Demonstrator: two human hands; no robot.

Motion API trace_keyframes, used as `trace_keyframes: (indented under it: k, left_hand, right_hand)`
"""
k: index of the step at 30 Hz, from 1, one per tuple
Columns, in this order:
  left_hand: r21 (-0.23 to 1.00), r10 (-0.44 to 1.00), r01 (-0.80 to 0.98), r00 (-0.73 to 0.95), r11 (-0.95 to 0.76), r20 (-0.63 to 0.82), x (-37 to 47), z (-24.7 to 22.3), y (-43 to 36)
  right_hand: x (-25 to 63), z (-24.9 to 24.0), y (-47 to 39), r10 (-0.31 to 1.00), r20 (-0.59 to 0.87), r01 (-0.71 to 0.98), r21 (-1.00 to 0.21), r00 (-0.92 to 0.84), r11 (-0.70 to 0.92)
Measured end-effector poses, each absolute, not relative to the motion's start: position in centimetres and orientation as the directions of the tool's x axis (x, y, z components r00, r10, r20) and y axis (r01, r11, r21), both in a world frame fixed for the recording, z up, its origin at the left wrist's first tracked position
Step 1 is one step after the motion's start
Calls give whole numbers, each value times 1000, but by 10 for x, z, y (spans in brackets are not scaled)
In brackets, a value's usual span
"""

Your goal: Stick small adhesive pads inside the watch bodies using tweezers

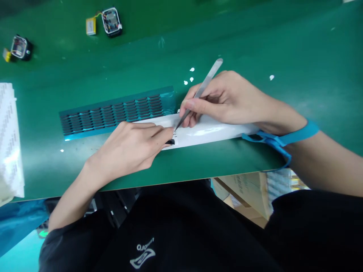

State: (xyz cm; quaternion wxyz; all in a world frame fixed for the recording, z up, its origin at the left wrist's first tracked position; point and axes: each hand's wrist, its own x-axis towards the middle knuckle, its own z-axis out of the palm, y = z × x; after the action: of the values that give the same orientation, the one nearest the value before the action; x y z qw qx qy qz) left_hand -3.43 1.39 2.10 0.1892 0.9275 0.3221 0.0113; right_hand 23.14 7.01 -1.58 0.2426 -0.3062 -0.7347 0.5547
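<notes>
My right hand (218,100) grips a pair of metal tweezers (209,75), slanted with the tips down. The tips meet a glossy white strip (210,128) that lies on the bench, beside some small dark marks. My left hand (133,147) is closed over the left part of this strip, fingers together and pressed on it. A small black piece (171,142) shows at the tips of the left fingers; the rest of it is hidden. Just behind the left hand lies a blue-edged sheet with rows of thin dark strips (113,115).
Two small open housings with circuit boards, (112,22) one at the back and a black housing (21,47) further left, each wire to a yellow battery. Small white round stickers (192,69) dot the green bench (255,45). White printed sheets (10,143) lie left. A blue wrist strap (300,133) circles my right wrist.
</notes>
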Motion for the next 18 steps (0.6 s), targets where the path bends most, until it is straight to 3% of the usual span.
trace_keyframes:
  k: [4, 7, 10, 12, 15, 18]
  left_hand:
    - [425, 607, 579, 790, -696, -81, -37, 19, 17]
    - [589, 685, 551, 728, -591, 6, -34, 14, 17]
    - [834, 845, 442, 533, -330, 52, -25, 10, 14]
    - [955, 886, 274, 463, -115, -27, -19, 9, 11]
    - [985, 819, 115, 547, 132, -173, -14, 13, 8]
    - [973, 779, 51, 590, 225, -211, -13, 15, 5]
  right_hand:
    - [232, -14, 74, 785, 38, 52, -995, -618, 88]
    - [227, -8, 69, 879, 127, -46, -992, -460, 119]
    - [219, -2, 58, 929, 216, -173, -970, -300, 169]
    - [214, 2, 49, 943, 216, -216, -963, -255, 162]
    - [209, 7, 39, 940, 194, -199, -970, -280, 141]
    - [206, 10, 33, 919, 205, -177, -972, -338, 152]
